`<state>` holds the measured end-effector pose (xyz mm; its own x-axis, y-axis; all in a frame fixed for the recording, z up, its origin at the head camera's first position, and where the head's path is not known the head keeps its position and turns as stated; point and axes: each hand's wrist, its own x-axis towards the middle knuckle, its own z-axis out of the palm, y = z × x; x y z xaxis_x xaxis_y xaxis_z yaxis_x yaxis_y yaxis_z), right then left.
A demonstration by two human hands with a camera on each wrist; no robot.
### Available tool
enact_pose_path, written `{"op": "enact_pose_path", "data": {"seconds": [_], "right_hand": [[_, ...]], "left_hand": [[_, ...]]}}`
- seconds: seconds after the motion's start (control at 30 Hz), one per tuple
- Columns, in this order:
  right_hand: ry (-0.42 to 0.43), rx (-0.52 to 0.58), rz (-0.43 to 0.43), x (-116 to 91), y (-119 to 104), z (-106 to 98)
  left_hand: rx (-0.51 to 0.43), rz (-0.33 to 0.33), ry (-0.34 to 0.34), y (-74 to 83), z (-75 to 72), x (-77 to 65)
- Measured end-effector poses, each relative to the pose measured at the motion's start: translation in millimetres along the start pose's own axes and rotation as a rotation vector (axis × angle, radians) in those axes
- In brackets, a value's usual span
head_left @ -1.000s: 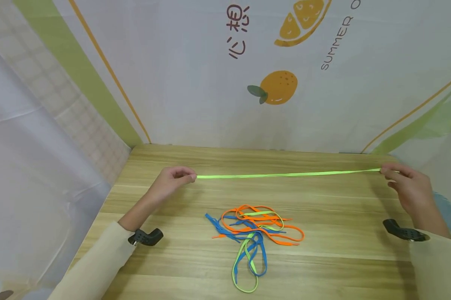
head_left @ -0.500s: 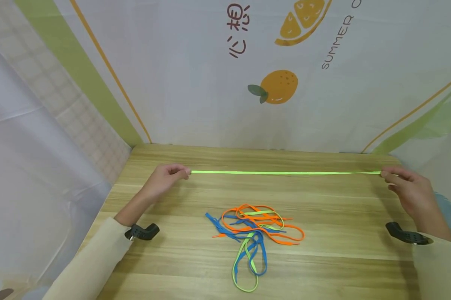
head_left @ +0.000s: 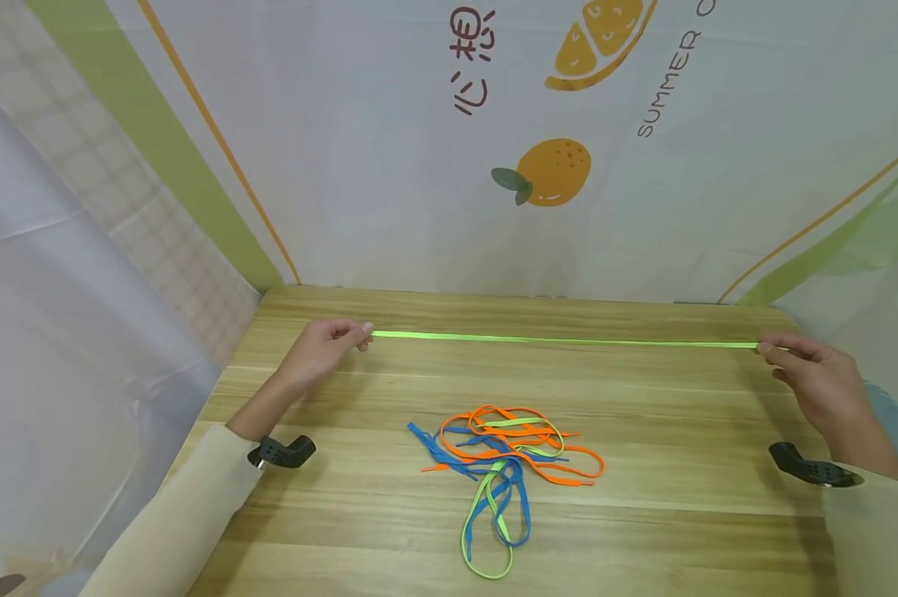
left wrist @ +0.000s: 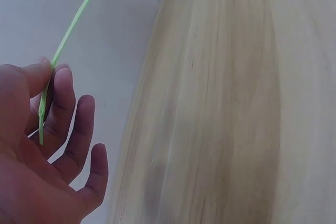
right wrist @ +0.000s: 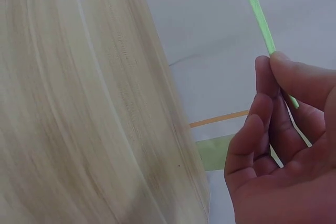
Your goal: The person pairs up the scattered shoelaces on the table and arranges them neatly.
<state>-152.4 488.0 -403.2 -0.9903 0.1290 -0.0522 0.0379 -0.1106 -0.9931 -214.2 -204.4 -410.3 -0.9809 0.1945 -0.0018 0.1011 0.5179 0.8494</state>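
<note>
Watching through the cameras, I have the lime-green lace (head_left: 523,339) drawn almost straight from left to right over the far part of the table (head_left: 665,514), the left grip (head_left: 320,355) pinching it near one end between thumb and fingers, the right grip (head_left: 823,380) pinching it near the other; both wrist views show a short tail poking past the thumb. I judge it very light, soft and limp, a flat strip hard to damage and only mildly slippery; it could twist along its length, so I would take hold just inside each tip, flat between the finger pads, with modest tension. Nearer, around the middle, lies a loose tangle of orange laces (head_left: 568,480), blue laces (head_left: 526,514) and green lacing (head_left: 519,423), crossing over and under one another, too mixed for me to count; strands there would probably snag, so a free tip looks the better place to pinch. Under it all the surface is pale wood grain, apparently smooth and flat, and beyond its far edge hangs a white printed cloth (head_left: 389,182) with an orange fruit print (head_left: 556,172) and lettering, while whitish drapery (head_left: 53,332) closes off the left side
</note>
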Motion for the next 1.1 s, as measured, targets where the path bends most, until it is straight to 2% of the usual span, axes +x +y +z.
{"op": "enact_pose_path", "data": {"seconds": [0.2, 0.53, 0.73, 0.93, 1.03, 1.1], "right_hand": [[0.034, -0.064, 0.003, 0, 2, -1], [0.235, -0.117, 0.025, 4, -2, 8], [0.315, -0.176, 0.045, 9, -1, 10], [0.345, -0.351, 0.054, 18, 2, 11], [0.372, -0.485, 0.087, 23, 2, 12], [0.386, -0.537, 0.113, 26, 2, 13]], "left_hand": [[0.012, -0.015, 0.038, -1.6, -2.4, 4.4], [0.075, -0.032, 0.076, -3.6, -6.1, 14.0], [0.082, -0.033, 0.078, -2.4, -8.7, 23.6], [0.105, -0.038, 0.098, -2.6, -8.4, 35.3], [0.106, -0.047, 0.108, -3.2, -8.3, 40.6], [0.116, -0.050, 0.114, -3.6, -8.3, 43.6]]}}
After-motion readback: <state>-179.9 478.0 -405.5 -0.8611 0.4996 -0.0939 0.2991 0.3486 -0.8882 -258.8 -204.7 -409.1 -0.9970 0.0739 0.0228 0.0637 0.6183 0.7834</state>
